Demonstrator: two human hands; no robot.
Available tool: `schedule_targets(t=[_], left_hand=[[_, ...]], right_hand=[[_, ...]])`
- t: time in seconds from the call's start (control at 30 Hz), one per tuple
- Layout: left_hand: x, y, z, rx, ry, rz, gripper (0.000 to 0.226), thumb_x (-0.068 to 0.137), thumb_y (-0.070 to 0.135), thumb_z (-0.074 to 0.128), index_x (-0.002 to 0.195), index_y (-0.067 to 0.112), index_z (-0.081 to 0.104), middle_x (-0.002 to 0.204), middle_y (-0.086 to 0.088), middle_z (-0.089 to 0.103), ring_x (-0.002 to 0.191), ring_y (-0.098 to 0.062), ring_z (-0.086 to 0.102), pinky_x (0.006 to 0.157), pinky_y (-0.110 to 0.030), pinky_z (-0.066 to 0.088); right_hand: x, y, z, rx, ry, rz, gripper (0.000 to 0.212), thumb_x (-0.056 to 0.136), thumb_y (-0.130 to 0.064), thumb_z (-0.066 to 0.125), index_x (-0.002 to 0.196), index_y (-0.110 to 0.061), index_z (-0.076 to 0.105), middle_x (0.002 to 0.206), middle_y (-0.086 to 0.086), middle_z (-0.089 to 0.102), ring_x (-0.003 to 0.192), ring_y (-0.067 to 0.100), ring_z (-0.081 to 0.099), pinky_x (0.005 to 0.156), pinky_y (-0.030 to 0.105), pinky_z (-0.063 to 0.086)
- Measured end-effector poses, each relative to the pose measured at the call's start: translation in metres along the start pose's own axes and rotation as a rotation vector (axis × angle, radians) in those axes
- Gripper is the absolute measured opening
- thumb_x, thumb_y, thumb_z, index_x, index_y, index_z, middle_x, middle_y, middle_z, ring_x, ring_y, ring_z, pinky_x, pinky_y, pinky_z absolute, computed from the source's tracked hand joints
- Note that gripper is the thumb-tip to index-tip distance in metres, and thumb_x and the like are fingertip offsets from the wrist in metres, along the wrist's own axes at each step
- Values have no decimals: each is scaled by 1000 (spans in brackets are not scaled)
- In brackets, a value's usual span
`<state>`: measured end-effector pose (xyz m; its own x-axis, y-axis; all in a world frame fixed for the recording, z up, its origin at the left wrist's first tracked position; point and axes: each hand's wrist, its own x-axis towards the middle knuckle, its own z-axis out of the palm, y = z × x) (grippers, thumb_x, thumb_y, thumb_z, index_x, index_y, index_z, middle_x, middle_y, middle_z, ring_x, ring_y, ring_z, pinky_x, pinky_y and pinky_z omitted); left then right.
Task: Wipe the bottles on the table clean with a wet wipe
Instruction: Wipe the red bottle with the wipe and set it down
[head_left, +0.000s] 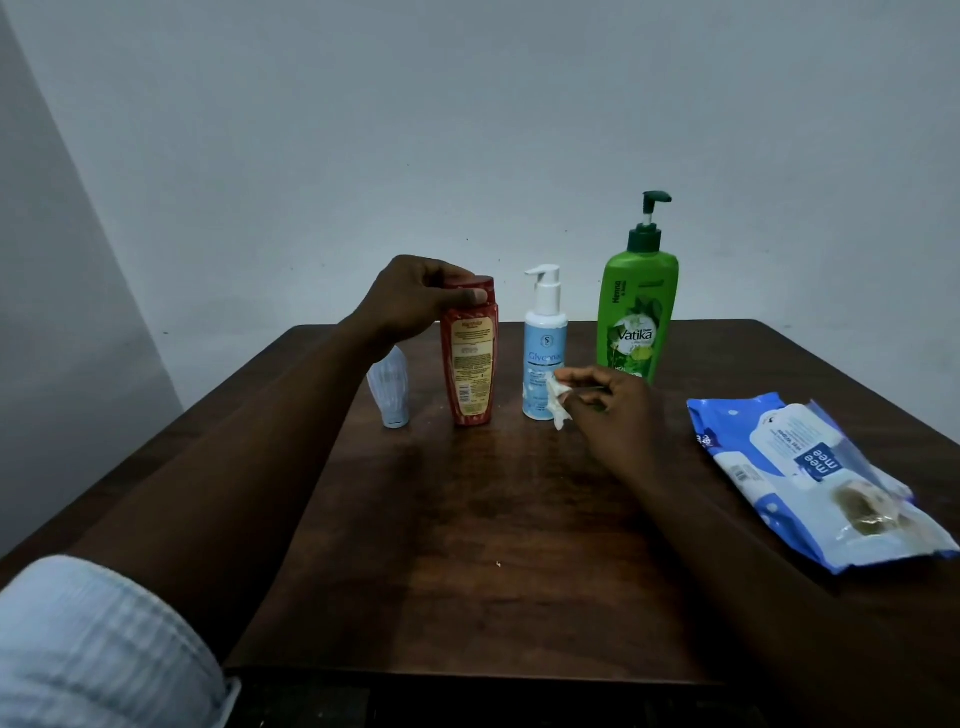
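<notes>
A row of bottles stands at the back of the dark wooden table (467, 519). My left hand (410, 301) grips the cap of the upright red bottle (470, 364). To its left, partly behind my forearm, stands a small pale blue tube (390, 395) on its cap. To the right of the red bottle are a light blue pump bottle (543, 348) and a tall green pump bottle (636, 317). My right hand (613, 410) pinches a crumpled white wet wipe (560, 405) just in front of the light blue bottle's lower right side.
A blue and white pack of wet wipes (810, 478) lies flat at the table's right edge, its flap raised. A plain grey wall rises right behind the table. My pale sleeve (93, 649) fills the lower left corner.
</notes>
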<state>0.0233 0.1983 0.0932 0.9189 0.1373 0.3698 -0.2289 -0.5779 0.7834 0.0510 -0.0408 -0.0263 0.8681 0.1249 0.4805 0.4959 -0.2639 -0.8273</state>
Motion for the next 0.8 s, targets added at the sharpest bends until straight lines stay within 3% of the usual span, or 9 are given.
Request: schedule_targets(t=[0.1,0.27,0.43,0.63,0.7,0.8], left_hand=[[-8,1,3,-32,3,21,23,86,26,78,108,18,76,97,2,78,92,-10,73,80,-27,59],[-26,4,10,-149,-47,-4,25,89,28,74,109,15,76,95,1,79,89,-10,74,70,-20,58],[-36,2,17,-217,-88,-50,26,90,34,72,109,16,75,96,2,79,91,-12,74,82,-30,60],[-39,-4,27,-317,-62,-78,24,89,36,72,105,18,77,96,-2,79,96,-19,73,89,-36,58],[-39,-8,32,-349,-43,-81,25,91,36,70,108,19,77,93,0,78,97,-20,73,89,-35,58],[-44,-13,44,-479,-21,-105,21,96,33,64,110,21,74,82,6,76,91,-17,72,84,-33,56]], right_hand=[[-1,-2,-1,4,-1,-3,23,88,-9,72,109,-19,75,101,-12,74,86,-4,70,76,12,56],[-3,-8,0,27,23,-12,24,88,-9,73,109,-19,76,102,-11,76,84,-4,70,82,23,59],[3,-31,-4,139,46,-53,23,88,-10,73,110,-17,76,100,-7,77,88,1,73,82,25,60],[12,-69,-8,72,44,-291,21,89,-16,73,109,-21,76,108,-11,73,100,-1,67,81,12,54],[16,-75,-6,31,21,-366,18,88,-22,75,106,-21,77,105,-9,73,100,1,67,78,13,55],[21,-72,0,-77,-22,-475,16,87,-15,76,103,-16,78,103,-4,71,99,5,66,78,19,58]])
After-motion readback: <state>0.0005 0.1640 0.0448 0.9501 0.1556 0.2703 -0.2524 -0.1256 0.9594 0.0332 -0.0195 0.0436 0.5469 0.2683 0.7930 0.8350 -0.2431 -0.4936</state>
